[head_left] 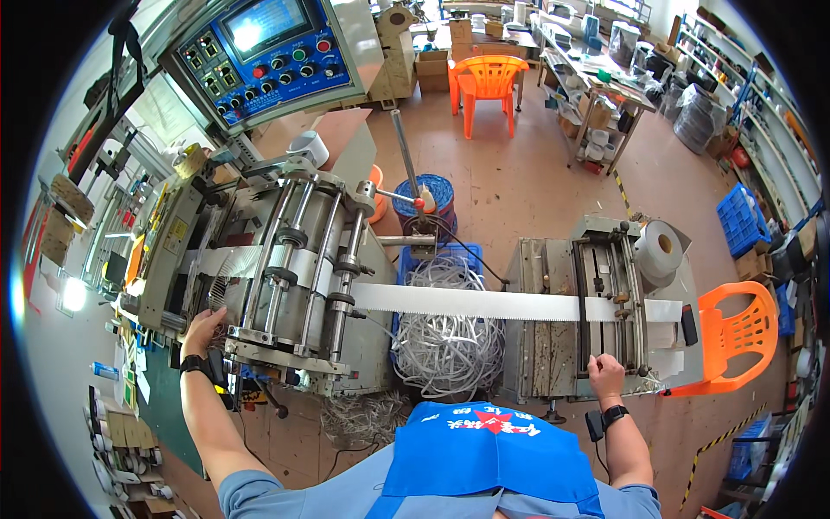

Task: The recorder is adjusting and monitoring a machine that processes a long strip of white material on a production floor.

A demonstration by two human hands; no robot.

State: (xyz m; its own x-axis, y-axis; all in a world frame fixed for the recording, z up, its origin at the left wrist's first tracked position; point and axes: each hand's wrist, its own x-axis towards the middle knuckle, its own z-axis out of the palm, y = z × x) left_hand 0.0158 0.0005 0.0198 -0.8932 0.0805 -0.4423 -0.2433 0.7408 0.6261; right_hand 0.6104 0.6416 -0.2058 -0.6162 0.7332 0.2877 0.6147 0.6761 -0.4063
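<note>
My left hand is at the near end of a fanned stack of thin pale pieces on the left machine. Its thumb points up toward the stack, while the other fingers are mostly hidden. A white strip with a toothed near edge stretches from this machine's rollers across to the right machine. My right hand is closed at the near side of the right machine's metal frame, below the strip. Whatever its curled fingers hold, if anything, is too small to make out.
Tangled pale trimmings fill a blue crate between the machines. A control panel hangs at the upper left. Beside the right machine stands an orange chair; another orange chair is farther back. A white roll sits behind the right frame.
</note>
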